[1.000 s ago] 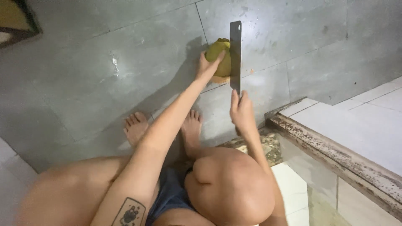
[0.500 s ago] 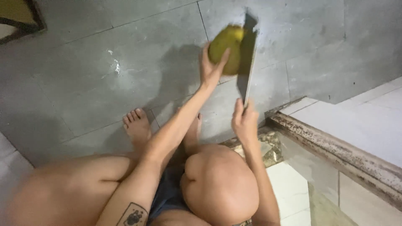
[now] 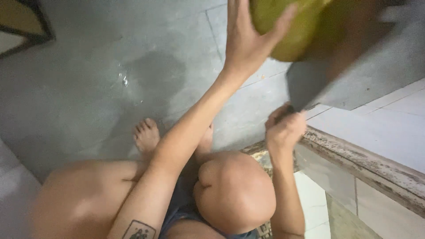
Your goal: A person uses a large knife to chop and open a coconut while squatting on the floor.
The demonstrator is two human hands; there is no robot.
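A green coconut [image 3: 287, 26] sits high at the far top of view, gripped from its left side by the left hand [image 3: 248, 40], fingers spread around it. Just right, the right hand [image 3: 285, 130] is fisted around a cleaver [image 3: 327, 75] whose blurred blade meets the fruit, above grey floor tiles [image 3: 88, 88].

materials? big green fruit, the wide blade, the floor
Round green fruit: smooth waxy husk, likely a young coconut, held by the left hand.
Broad dark cleaver blade: flat and dull grey, probably steel; blurred. The right hand grips its handle.
Grey floor: large matte tiles, grout lines, looks like stone or ceramic.
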